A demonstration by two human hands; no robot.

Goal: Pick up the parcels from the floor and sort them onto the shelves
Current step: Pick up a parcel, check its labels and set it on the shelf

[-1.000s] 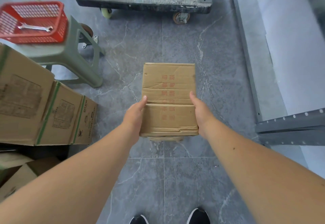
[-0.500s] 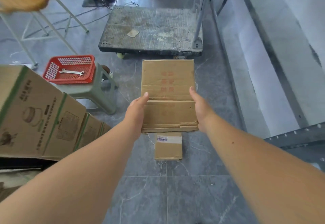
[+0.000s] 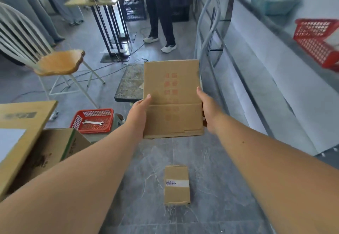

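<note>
A flat brown cardboard parcel (image 3: 172,98) with faded red print is held in the air in front of me. My left hand (image 3: 139,112) grips its left edge and my right hand (image 3: 208,109) grips its right edge. Below it, a smaller brown parcel (image 3: 177,185) with a white label lies on the grey tiled floor. The grey metal shelves (image 3: 275,79) run along the right side, with white boards as their surfaces.
A flat trolley (image 3: 129,85) with a metal handle stands behind the held parcel. A red basket (image 3: 92,121) holding a spanner sits on a stool at left, beside large cartons (image 3: 55,147). A chair (image 3: 58,63), a table and a standing person (image 3: 161,13) are further back. On the shelves sit a red basket (image 3: 319,41) and a teal one.
The parcel has risen from near the floor to chest height, and my view has tilted up. The small parcel under it has come into sight on the floor.
</note>
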